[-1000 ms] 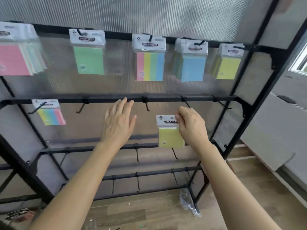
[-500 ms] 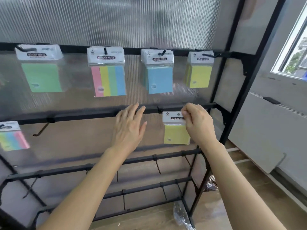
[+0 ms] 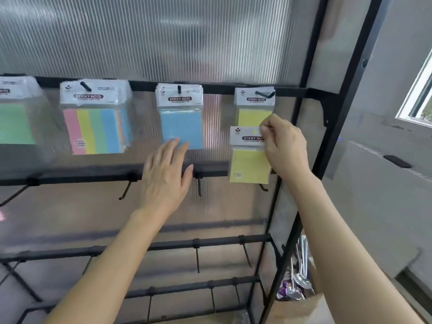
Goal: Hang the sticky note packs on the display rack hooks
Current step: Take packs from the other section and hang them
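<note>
My right hand (image 3: 284, 146) pinches the white header of a yellow sticky note pack (image 3: 249, 164), held just below the yellow packs (image 3: 253, 106) hanging on the top bar's rightmost hook (image 3: 263, 94). My left hand (image 3: 164, 176) is raised with straight fingers, holding nothing, in front of the second bar (image 3: 93, 175); its fingertips overlap the bottom of the blue packs (image 3: 181, 125). A multicolour pack (image 3: 95, 129) and a green pack (image 3: 14, 123) hang further left on the top bar.
Bare hooks (image 3: 198, 185) stick out of the second bar and the lower bars (image 3: 210, 242). The rack's black upright (image 3: 306, 160) stands just right of my right hand. A box with shiny plastic-wrapped items (image 3: 297, 284) sits low at the right. A window (image 3: 418, 97) is at far right.
My right hand has lifted the yellow pack from the second bar's level up towards the top row's yellow packs. My left hand rose slightly. The camera view shifted rightwards and closer.
</note>
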A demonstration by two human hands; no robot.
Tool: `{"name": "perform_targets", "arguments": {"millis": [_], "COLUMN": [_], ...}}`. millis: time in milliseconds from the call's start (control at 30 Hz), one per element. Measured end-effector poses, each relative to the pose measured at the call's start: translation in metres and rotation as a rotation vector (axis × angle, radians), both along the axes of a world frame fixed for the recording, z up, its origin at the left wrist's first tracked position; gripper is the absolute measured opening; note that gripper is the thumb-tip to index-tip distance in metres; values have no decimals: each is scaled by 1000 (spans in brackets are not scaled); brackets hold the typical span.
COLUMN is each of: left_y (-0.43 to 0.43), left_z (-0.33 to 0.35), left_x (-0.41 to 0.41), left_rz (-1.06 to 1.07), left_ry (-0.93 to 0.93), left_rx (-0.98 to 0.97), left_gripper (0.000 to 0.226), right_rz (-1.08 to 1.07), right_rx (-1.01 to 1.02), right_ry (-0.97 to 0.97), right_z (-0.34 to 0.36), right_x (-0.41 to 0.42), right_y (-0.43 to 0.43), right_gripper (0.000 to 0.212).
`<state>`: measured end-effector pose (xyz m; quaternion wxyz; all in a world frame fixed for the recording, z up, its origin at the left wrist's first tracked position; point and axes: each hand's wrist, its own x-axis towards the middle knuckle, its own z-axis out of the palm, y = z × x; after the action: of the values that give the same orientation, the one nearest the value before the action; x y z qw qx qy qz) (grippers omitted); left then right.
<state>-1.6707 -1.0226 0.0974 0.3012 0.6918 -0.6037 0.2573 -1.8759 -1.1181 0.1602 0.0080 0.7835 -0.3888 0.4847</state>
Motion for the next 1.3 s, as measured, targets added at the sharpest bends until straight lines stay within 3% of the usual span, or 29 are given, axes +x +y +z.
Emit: {"name": "perform_targets", "arguments": {"millis": [333, 533, 1300], "left_y": [-16, -18, -19], "left_z": [10, 11, 10], "left_x": [-42, -48, -31], "left_rz": [156, 209, 272], "left_ry": [29, 22, 66], "left_rx": [-26, -10, -34], "left_gripper": [44, 44, 43], "right_rz": [74, 75, 0], "right_rx": [-11, 12, -47], "right_ry": [-73, -23, 20], "right_z": [43, 61, 60], "right_x": [-28, -22, 12], "right_y": [-42, -54, -113], "right_gripper": [16, 19, 17]}}
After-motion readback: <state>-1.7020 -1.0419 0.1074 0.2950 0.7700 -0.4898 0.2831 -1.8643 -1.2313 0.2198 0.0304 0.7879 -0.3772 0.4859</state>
